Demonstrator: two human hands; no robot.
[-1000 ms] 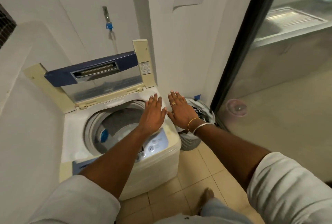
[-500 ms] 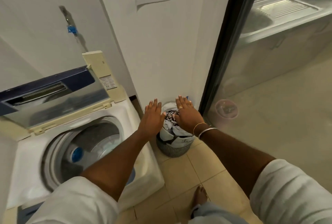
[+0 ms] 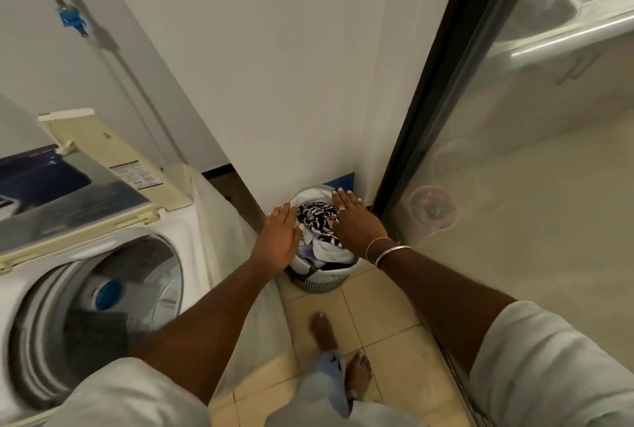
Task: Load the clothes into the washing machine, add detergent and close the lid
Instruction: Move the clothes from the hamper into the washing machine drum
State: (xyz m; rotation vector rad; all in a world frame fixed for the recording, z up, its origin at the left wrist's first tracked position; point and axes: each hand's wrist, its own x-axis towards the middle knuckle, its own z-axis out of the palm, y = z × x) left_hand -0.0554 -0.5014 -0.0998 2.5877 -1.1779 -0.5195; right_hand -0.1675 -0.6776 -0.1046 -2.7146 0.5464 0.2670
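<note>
A top-loading washing machine (image 3: 206, 207) stands at the left with its lid (image 3: 79, 186) raised and its drum (image 3: 113, 293) open. On the floor to its right sits a small round laundry basket (image 3: 320, 284) full of clothes (image 3: 317, 217), a black-and-white patterned piece on top. My left hand (image 3: 279, 238) hovers flat over the basket's left side, fingers straight. On the right side of the basket, my right hand (image 3: 356, 221) is also flat with straight fingers. Neither hand holds anything.
A white wall (image 3: 291, 83) rises just behind the basket. A glass sliding door with a dark frame (image 3: 442, 90) runs along the right. My bare feet (image 3: 324, 330) stand on the beige tiled floor. A tap with a blue fitting (image 3: 70, 20) hangs on the wall above the machine.
Both hands moved from above the machine's right edge rightwards and down to the basket. The view swung right, so the machine now sits at the left.
</note>
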